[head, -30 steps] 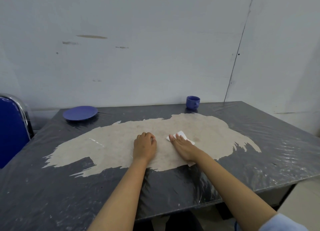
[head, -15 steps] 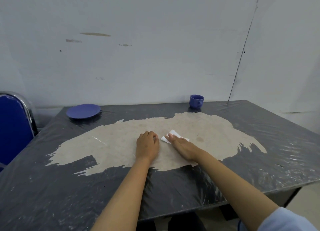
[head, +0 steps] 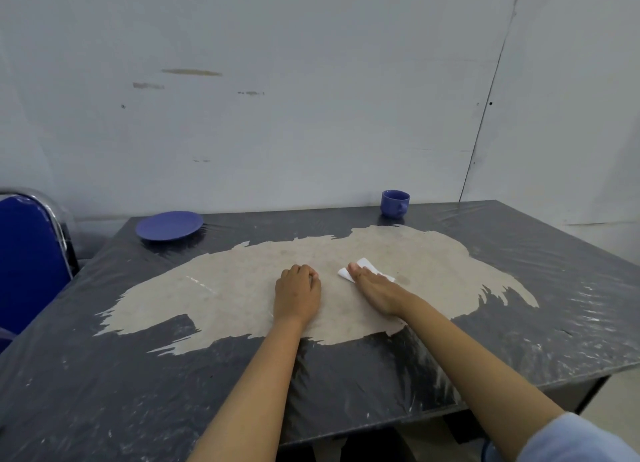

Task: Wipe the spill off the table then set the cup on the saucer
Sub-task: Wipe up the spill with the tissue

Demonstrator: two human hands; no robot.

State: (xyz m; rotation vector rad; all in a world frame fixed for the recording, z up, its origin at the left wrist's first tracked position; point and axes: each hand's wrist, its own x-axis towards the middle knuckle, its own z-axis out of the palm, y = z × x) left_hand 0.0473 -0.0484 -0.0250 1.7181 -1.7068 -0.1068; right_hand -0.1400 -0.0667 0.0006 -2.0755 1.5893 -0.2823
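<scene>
Two bare hands rest on the table (head: 519,254), a dark top under wrinkled clear plastic that fills the lower half of the view and meets the pale wall at twelve o'clock. Across its middle lies a wide beige worn patch (head: 242,288), ragged at its edges, running from eight o'clock to three o'clock of the table centre. A blue chair (head: 27,261) with a chrome frame stands off the table edge at nine o'clock.

Left hand (head: 297,294): set knuckles-up on the beige patch near the table centre, fingers curled under into a loose fist; nothing is visible in it.

Right hand (head: 375,292): just beside the left, at its three o'clock, apart from it. Palm down, fingers extended and flat, pressing on a white tissue (head: 363,266), which protrudes beyond the fingertips toward twelve o'clock.

A faint darker spot (head: 401,277), possibly the spill, sits on the beige patch just at three o'clock of the tissue; whether it is wet cannot be told.

Saucer (head: 169,225): blue, lying flat near the far edge at eleven o'clock, well apart from both hands.

Cup (head: 394,203): blue, upright at the far edge at one o'clock, well apart from the saucer; its contents cannot be seen
</scene>
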